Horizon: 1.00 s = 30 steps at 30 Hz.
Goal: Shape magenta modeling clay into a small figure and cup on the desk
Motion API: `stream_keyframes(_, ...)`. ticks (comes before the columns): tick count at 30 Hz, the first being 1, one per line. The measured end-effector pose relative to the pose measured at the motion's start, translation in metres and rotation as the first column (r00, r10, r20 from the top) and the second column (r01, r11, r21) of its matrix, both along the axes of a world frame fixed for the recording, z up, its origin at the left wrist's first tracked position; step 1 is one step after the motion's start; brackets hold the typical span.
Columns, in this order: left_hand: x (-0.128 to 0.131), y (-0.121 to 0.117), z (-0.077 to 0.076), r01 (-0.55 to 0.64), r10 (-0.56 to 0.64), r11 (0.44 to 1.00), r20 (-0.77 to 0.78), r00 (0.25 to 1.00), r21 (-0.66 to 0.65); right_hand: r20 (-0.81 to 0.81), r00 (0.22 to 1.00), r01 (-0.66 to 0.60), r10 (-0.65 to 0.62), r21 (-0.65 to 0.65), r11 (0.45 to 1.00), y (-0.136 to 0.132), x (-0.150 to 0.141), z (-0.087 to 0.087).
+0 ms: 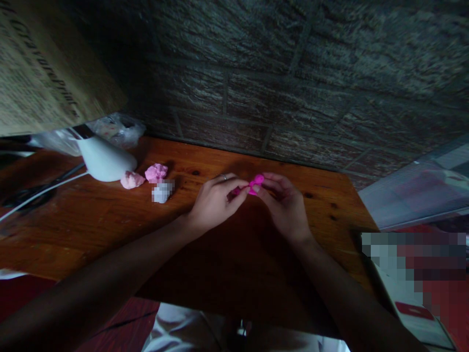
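Note:
A small piece of bright magenta modelling clay (258,179) is held up between my two hands, above the middle of the wooden table (176,230). My left hand (217,199), with a ring on one finger, pinches its left side between thumb and fingers. On the right side, the thumb and fingertips of my right hand (287,209) close on the same piece. Left of my hands lie three crumpled lumps: a bright pink lump (156,172), a pale pink lump (132,180) and a whitish lump (162,191) that is partly blurred out.
A white lamp base (104,159) with a print-covered shade (51,68) and a cord stands at the left. Behind it lies a clear plastic bag (126,129). A stone-patterned wall (249,83) borders the table's back. A translucent plastic container (414,190) stands beyond the right edge.

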<state>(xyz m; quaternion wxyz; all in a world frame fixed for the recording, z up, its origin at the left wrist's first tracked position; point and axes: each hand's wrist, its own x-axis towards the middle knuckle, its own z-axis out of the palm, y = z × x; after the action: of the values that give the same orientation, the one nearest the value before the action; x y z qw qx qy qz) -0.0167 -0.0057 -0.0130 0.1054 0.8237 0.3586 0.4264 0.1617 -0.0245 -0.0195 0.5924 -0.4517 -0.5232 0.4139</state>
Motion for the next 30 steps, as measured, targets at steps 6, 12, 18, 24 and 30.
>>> stream_keyframes(6, -0.0003, -0.0001, 0.0, 0.009, -0.009, 1.0, -0.003, 1.0, 0.014, 0.023, 1.0, -0.017, 0.017, 0.007, 1.0, 0.0008, 0.002, -0.002)
stream_keyframes(12, -0.0013, 0.0015, -0.0003, 0.023, -0.023, 0.999, -0.015, 1.0, 0.03, 0.014, 1.0, -0.002, 0.002, 0.001, 1.0, 0.0002, 0.0018, -0.0011)
stream_keyframes(18, -0.0026, 0.0015, -0.0005, 0.024, -0.023, 1.0, -0.029, 0.999, 0.02, 0.021, 1.0, -0.015, 0.015, -0.009, 1.0, -0.0003, 0.0006, 0.0)
stream_keyframes(24, -0.0024, 0.0019, 0.0002, 0.035, -0.034, 0.999, -0.037, 0.999, 0.019, 0.025, 1.0, -0.008, 0.007, 0.008, 1.0, -0.0009, -0.0004, -0.0012)
stream_keyframes(30, -0.0024, 0.0011, 0.0022, 0.036, -0.036, 0.999, -0.018, 0.999, -0.006, 0.044, 0.999, -0.024, 0.023, 0.01, 1.0, -0.0002, 0.001, -0.003)
